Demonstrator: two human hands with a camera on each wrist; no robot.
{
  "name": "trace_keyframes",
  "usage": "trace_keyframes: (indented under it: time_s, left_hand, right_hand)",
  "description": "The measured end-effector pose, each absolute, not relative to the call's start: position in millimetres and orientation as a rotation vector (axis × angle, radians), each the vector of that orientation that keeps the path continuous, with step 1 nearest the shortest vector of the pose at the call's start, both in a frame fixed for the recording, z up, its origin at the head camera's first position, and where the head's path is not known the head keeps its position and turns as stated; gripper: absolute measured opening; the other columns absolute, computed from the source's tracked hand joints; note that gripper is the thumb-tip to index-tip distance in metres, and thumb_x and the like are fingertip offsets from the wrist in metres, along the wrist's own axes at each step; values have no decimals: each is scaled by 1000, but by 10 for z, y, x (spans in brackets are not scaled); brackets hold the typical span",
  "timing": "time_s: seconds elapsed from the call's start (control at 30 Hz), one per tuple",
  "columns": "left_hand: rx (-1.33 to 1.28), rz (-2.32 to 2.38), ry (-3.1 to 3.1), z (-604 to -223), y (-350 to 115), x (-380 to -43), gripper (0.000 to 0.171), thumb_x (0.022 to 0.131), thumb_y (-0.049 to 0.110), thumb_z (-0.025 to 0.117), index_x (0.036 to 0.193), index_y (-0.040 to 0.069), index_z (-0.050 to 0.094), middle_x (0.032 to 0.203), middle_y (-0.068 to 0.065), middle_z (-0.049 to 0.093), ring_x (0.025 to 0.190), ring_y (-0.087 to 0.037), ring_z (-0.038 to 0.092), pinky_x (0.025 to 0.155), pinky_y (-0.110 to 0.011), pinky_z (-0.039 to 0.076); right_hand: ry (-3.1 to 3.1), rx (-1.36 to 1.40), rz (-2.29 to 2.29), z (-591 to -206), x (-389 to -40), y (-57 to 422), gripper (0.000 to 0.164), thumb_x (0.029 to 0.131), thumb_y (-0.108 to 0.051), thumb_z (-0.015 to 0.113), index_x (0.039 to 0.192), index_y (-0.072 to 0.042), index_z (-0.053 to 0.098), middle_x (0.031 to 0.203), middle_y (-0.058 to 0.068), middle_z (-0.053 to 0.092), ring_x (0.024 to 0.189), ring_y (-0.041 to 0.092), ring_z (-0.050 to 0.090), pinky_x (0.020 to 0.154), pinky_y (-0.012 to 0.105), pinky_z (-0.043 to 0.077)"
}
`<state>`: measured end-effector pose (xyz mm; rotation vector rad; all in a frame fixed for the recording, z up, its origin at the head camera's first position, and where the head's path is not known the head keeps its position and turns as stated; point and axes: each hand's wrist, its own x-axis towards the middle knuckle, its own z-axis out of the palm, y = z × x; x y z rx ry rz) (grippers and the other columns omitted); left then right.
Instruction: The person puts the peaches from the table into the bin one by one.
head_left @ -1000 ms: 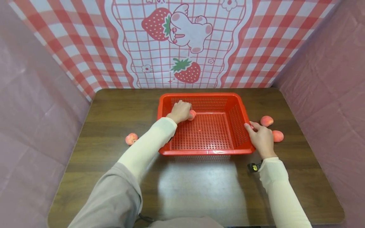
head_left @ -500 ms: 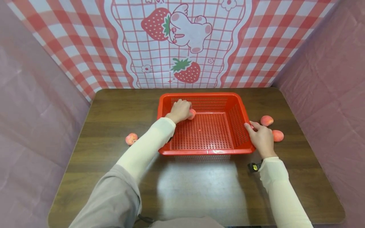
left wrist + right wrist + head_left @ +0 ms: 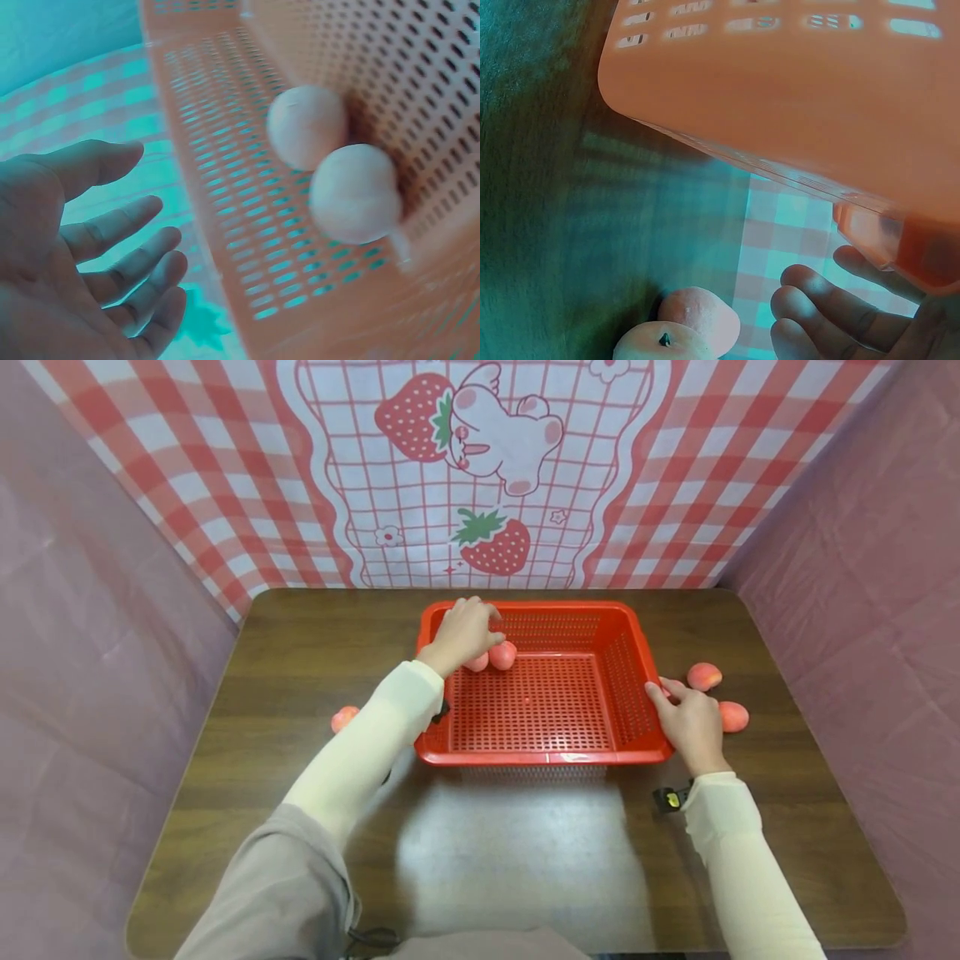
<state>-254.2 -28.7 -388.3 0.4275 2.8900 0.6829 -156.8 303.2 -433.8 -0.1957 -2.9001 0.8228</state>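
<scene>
I go by the red basket (image 3: 525, 759) for every place here, and I judge the step in hand to be settling peaches inside it. My left grip (image 3: 463, 633) is above the basket's far left corner, fingers parted and loosely curved, holding nothing; the left wrist view shows a clear gap between the fingertips and the fruit. One peach (image 3: 503, 655) and a second peach (image 3: 476, 662) lie in the basket, touching each other, tucked where its far wall meets its floor.

To do this well, I would lift the left grip straight up past the basket's rim before swinging it aside, since a low sweep could knock that pair and set them rolling over the bare mesh. Round fruit like this probably bruises easily, so I would lower each one to the basket's floor before letting go.

My right grip (image 3: 692, 727) holds the basket's right side, thumb over the rim and the other fingers outside. I think light pressure is enough: it should stop the basket sliding without tipping it.

On the tabletop (image 3: 300, 639), a third peach (image 3: 344, 718) sits left of the basket, partly behind the sleeve (image 3: 352, 760); a fourth peach (image 3: 705, 677) and a fifth peach (image 3: 733, 717) lie to its right. I cannot tell what the pink patch by the right fingers is.
</scene>
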Motion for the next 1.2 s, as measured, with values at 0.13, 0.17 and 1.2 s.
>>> trace_keyframes:
  time_s: [0.13, 0.17, 1.2]
  left_hand:
    - [401, 685, 2887, -3740, -340, -2510, 42, 92, 33, 66, 128, 10, 63, 125, -8, 57, 120, -28, 47, 102, -41, 43]
    - [396, 683, 2891, -3709, -355, -2501, 42, 92, 33, 66, 127, 10, 63, 126, -8, 57, 121, -28, 47, 102, -41, 43]
    - [326, 872, 2906, -3347, -1123, -2146, 44, 91, 32, 67, 130, 10, 62, 129, -14, 57, 119, -32, 50, 103, -48, 40]
  right_hand:
    - [-2915, -198, 824, -4327, -1571, 3042, 54, 98, -46, 51, 128, -4, 63, 93, 23, 72, 73, 33, 60, 63, 32, 42]
    - [-2918, -196, 823, -4325, -1571, 3044, 54, 98, -46, 51, 128, -3, 63, 92, 23, 72, 72, 32, 60, 62, 31, 42]
    - [-2892, -208, 798, -4326, -1570, 3018, 50, 97, -45, 54, 125, -4, 65, 88, 23, 71, 73, 34, 57, 62, 33, 40]
